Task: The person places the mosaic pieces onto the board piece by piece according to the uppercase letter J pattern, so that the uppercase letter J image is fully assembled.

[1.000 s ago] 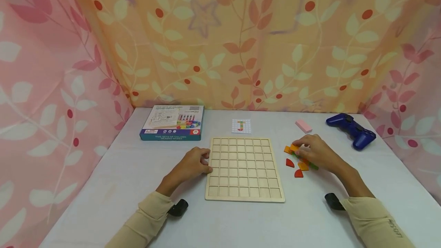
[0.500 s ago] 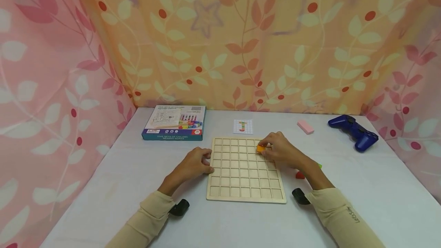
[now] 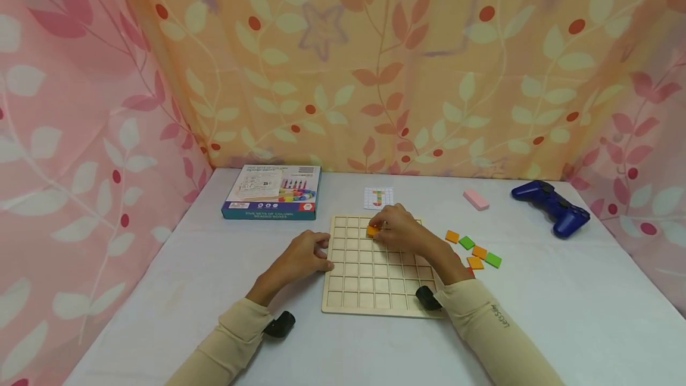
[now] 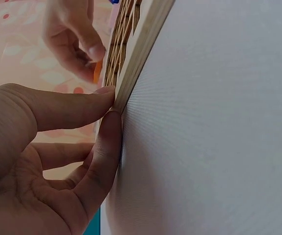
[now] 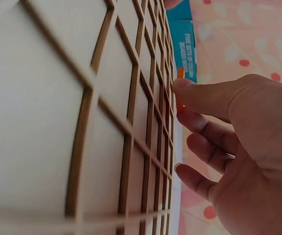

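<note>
A wooden grid board (image 3: 375, 279) lies on the white table, also seen as a grid board (image 5: 57, 122) close up and a board edge (image 4: 141, 49). My right hand (image 3: 393, 230) pinches an orange square tile (image 3: 372, 231) just above a cell in the board's upper rows; the orange tile (image 5: 180, 88) shows between thumb and finger. My left hand (image 3: 305, 255) rests at the board's left edge, with its fingertips (image 4: 106, 105) touching the rim. Loose orange and green tiles (image 3: 471, 249) lie right of the board. A small pattern card (image 3: 378, 197) sits behind it.
A boxed toy set (image 3: 272, 191) lies at the back left. A pink eraser (image 3: 476, 199) and a blue game controller (image 3: 552, 207) are at the back right. Patterned curtains close off the table's back and sides.
My right hand picked an orange tile from the pile on the right and carried it left over the board to the upper rows. The left hand stayed at the board's edge.
</note>
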### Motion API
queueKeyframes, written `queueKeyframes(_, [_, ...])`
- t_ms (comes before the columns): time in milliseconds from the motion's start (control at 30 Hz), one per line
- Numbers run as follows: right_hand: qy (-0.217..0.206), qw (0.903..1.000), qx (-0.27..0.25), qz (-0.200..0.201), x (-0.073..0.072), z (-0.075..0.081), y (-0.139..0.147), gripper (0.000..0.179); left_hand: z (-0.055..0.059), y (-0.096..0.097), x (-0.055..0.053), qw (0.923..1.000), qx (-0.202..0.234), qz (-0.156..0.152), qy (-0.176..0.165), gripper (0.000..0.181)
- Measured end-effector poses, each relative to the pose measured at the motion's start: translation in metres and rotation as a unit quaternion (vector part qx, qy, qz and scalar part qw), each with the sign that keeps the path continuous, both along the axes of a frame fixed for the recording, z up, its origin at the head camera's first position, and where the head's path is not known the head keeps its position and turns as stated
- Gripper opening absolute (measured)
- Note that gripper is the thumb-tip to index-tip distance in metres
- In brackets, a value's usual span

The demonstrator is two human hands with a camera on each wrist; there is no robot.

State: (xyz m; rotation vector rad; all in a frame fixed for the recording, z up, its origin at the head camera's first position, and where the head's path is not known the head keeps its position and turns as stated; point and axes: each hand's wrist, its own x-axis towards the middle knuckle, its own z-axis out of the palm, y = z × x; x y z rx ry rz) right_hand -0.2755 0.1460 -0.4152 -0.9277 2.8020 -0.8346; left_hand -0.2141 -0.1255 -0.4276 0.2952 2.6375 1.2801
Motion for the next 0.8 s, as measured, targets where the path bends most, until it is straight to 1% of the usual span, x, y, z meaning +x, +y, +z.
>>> queueKeyframes(133, [-0.005,1.0000,0.006,-0.004,-0.003,-0.004,-0.010,0.023,0.000,0.001,0.000,1.0000,0.000,0.004,-0.008,0.067])
queueKeyframes(267, [-0.008,0.9999,0.008,-0.009,-0.005,-0.006,-0.014,0.024,0.000,0.002,0.001,1.0000,-0.001,0.002,-0.006,0.067])
queueKeyframes(567, [-0.005,0.9999,0.001,-0.014,-0.003,-0.006,-0.016,0.024,0.001,0.001,0.000,1.0000,0.000,0.002,-0.007,0.066])
queueKeyframes(733, [-0.027,0.9994,-0.013,-0.019,-0.002,-0.005,-0.015,0.026,0.001,0.001,0.000,1.0000,0.000,0.003,-0.006,0.066])
queueKeyframes(800, [-0.028,0.9994,-0.017,-0.014,-0.001,-0.004,-0.013,0.027,0.001,0.001,0.000,1.0000,0.000,0.002,-0.006,0.066])
